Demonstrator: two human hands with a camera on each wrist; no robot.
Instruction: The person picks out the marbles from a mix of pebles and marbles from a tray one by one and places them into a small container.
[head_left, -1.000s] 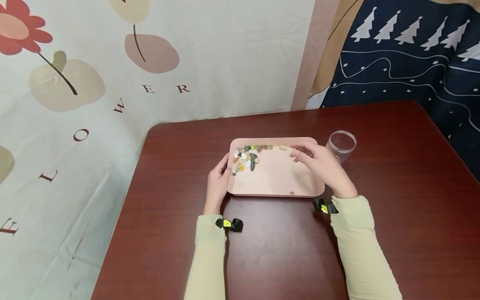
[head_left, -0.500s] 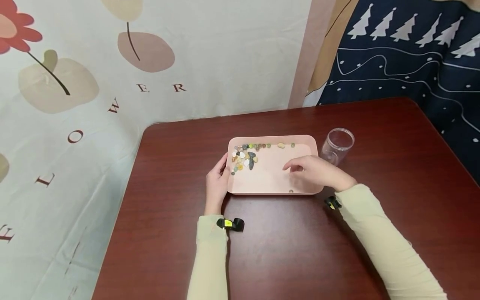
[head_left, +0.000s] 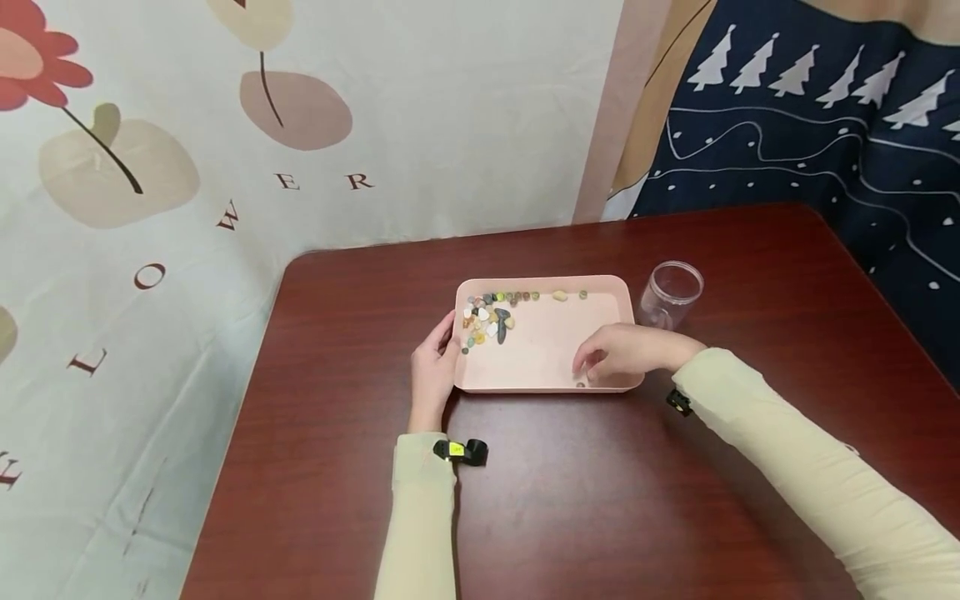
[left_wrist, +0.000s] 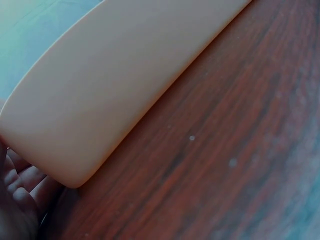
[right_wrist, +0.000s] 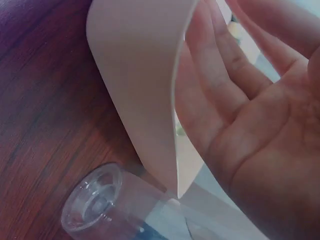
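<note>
A pink tray [head_left: 536, 358] lies on the table. My left hand [head_left: 432, 379] holds its left side, thumb at the rim; in the left wrist view the fingers [left_wrist: 30, 182] curl around the tray's corner. Over the tray's near right part, my right hand [head_left: 630, 348] reaches down with bent fingers, fingertips right at a small brown bead [head_left: 581, 384] by the near wall. Polished stones [head_left: 491, 329] in white, amber and dark grey cluster at the tray's left. Along the far wall runs a row of small beads [head_left: 517, 297], then a yellowish stone [head_left: 559, 296] and a green bead [head_left: 582, 294].
A clear jar [head_left: 672, 292] stands on the dark red wooden table [head_left: 555, 483], just right of the tray and close to my right wrist. Behind the table hang a pale flower-print cloth [head_left: 450, 125] and a navy cloth with white trees [head_left: 787, 125].
My right hand has moved from the tray's far wall down to the bead by the near wall, uncovering the green bead at the far side. The left hand stays on the tray.
</note>
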